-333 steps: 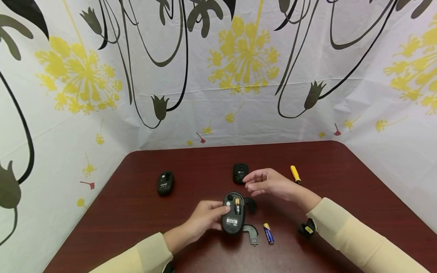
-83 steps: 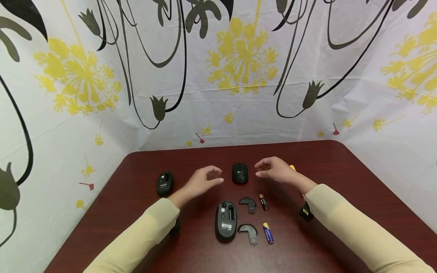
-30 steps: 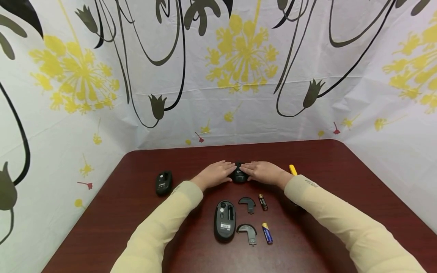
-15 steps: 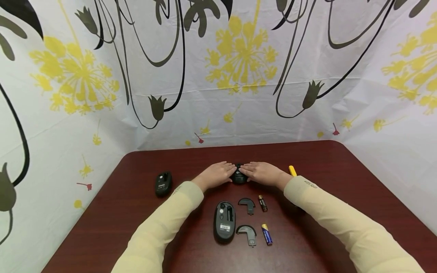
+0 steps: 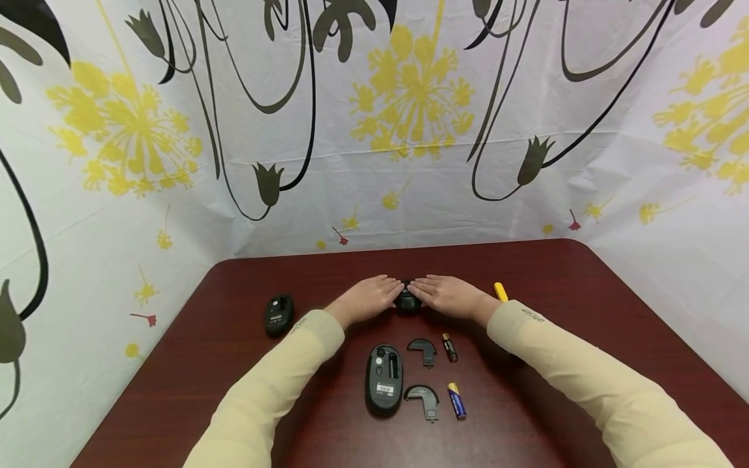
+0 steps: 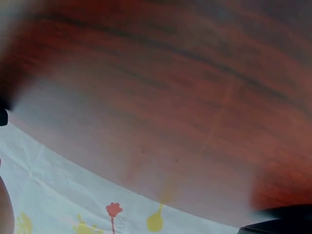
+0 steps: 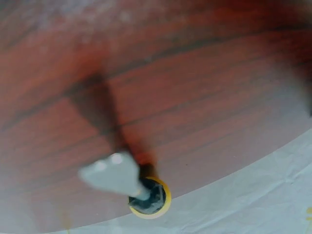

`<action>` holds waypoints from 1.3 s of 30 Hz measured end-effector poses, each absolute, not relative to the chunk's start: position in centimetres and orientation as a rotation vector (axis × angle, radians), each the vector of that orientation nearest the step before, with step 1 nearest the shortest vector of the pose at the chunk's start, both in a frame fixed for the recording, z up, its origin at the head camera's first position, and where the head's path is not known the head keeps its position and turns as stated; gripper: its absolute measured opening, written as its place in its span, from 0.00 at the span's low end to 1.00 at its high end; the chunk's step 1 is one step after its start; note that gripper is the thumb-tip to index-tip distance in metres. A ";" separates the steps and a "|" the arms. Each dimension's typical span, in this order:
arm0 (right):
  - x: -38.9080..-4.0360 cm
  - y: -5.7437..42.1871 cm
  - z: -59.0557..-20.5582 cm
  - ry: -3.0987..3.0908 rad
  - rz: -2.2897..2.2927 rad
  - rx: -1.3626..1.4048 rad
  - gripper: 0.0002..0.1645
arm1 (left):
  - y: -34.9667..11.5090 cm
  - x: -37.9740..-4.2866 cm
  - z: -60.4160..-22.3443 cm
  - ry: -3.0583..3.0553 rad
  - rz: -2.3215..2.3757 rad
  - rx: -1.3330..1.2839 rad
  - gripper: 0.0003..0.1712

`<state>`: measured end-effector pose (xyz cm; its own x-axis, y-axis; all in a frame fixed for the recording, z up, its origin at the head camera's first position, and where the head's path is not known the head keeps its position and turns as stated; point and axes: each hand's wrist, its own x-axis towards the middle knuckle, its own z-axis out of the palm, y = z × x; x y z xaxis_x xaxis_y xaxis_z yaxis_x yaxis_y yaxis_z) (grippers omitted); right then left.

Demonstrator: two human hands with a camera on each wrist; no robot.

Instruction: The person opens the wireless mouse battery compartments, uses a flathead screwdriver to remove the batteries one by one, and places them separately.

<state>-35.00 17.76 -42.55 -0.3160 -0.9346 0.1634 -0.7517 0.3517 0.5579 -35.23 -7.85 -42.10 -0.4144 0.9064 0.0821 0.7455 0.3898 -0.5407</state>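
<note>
On the counter, below frame centre, a mouse lies under the hands, behind two covers; right of these, batteries.

Table, mice, batteries, covers, yellow-handled tool

Black mouse, cream sleeves, red-brown table; white cloth, yellow flowers

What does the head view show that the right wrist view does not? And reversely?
Only the head view shows the left hand, right hand, the mouse they partly cover, two overturned mice, two batteries and two battery covers.
Only the right wrist view shows the screwdriver's metal blade.
Both show its yellow handle, the table and patterned cloth.
</note>
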 end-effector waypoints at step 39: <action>-30.5 15.7 -39.0 -2.377 0.394 1.352 0.30 | -10.1 -31.1 -39.0 -2.615 -0.769 -1.346 0.21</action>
<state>-30.50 15.67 -39.04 -0.4668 -0.7597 0.4528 -0.8651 0.4985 -0.0554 -31.08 -10.08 -39.04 -0.6037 0.7343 0.3105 0.7855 0.4812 0.3892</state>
